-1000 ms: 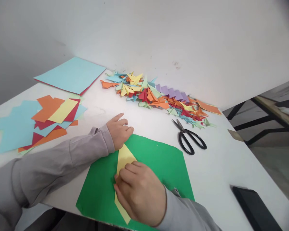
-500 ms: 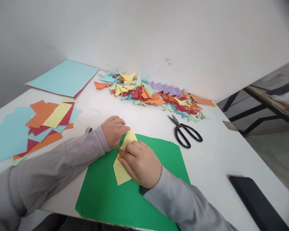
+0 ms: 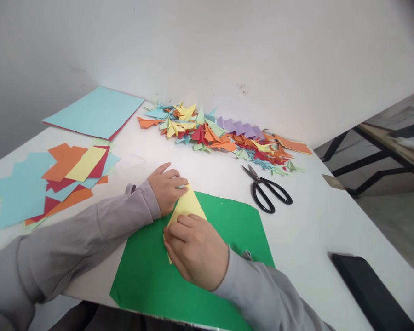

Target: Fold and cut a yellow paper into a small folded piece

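Note:
A piece of folded yellow paper (image 3: 190, 202), narrowing to a point at its far end, lies on a green sheet (image 3: 152, 285). My left hand (image 3: 166, 188) is open, its fingers apart and slightly bent, with fingertips resting on the paper's pointed end. My right hand (image 3: 196, 248) is closed on the lower part of the paper, its thumb and fingers together at the left edge. It hides much of the paper's lower half and right side.
Scissors (image 3: 264, 187) with black handles lie to the right. Behind them runs a pile of folded paper pieces (image 3: 207, 133) along the wall. Cut coloured papers (image 3: 24, 184) and a stack of blue and red sheets (image 3: 96, 110) are at left. A flat black object (image 3: 369, 289) lies at right.
My right hand has shifted toward me and left, to the paper's lower left edge. The left fingers have spread apart. More of the paper's upper face shows.

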`<state>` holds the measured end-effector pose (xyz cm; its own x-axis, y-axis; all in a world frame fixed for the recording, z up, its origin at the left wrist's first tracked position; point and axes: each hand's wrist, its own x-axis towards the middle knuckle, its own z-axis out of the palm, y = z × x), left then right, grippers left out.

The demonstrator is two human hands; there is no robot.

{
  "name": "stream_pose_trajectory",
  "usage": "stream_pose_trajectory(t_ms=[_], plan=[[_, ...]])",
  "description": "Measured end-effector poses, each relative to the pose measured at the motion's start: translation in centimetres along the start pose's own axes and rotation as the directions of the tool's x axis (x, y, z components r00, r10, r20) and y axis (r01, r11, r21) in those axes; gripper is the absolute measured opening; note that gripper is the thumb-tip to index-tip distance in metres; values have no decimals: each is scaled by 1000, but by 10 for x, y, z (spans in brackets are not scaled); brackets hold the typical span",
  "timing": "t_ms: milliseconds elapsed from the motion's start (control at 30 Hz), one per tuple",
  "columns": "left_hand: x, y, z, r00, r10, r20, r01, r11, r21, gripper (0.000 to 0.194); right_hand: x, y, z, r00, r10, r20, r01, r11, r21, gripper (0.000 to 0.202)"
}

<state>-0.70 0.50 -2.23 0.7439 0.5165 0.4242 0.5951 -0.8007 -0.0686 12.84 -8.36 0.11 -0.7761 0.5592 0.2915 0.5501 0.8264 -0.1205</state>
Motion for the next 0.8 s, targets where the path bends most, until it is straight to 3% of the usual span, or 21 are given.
stream_pose_trajectory(t_ms=[167,333,467,533,633,800], plan=[[0,-1,0,1000,5,-13,-6,1000,-16,25,-3,-10,-5,996,-72,59,68,996,60,24],[1,0,0,1000,8,-14,-9,1000,-29,25,-4,-8,-6,998,-64,15,62,987,148,23],[0,1,-1,999,29,-41,-31,998,-54,23,-3,12,-4,985,137,-108,-129,988,82,28],[0,2,-3,998,33,-50,-37,997,-69,23,-2,20,0,971,211,-114,-210,977,19,27],[0,3,-5,999,18,-36,-21,996,-90,23,0,25,4,964,255,-75,-256,967,-4,25],[2,7,-5,999,-14,31,14,1000,-14,27,3,22,3,975,223,-12,-223,975,-5,22]])
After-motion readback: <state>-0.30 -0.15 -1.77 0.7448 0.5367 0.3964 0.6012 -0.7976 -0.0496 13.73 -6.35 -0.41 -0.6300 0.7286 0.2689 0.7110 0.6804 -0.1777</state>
